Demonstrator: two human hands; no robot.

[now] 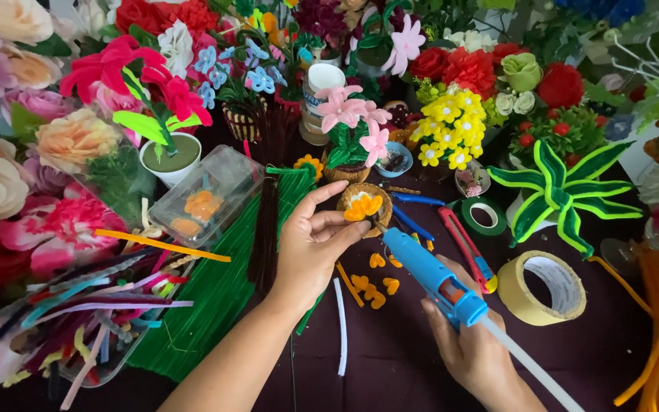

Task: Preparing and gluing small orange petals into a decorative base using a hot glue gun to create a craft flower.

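My left hand (pixel 310 244) holds a small woven basket (pixel 354 197) with an orange pipe-cleaner flower (pixel 363 206) in it, thumb and fingers pinching the basket's near side. My right hand (pixel 473 347) grips a blue hot glue gun (pixel 430 275) with a white glue stick trailing from its back. The gun's nozzle points up and left, its tip touching the basket just under the orange flower. Several small orange petal pieces (pixel 375 284) lie on the dark cloth below the basket.
Piles of green (pixel 215 290) and mixed pipe cleaners lie on the left, beside a clear plastic box (pixel 206 197). Cream tape roll (pixel 543 286), green tape roll (pixel 484 216), a red cutter (pixel 463 244), blue pliers and a green pipe-cleaner plant (pixel 562 191) sit right. Craft flowers crowd the back.
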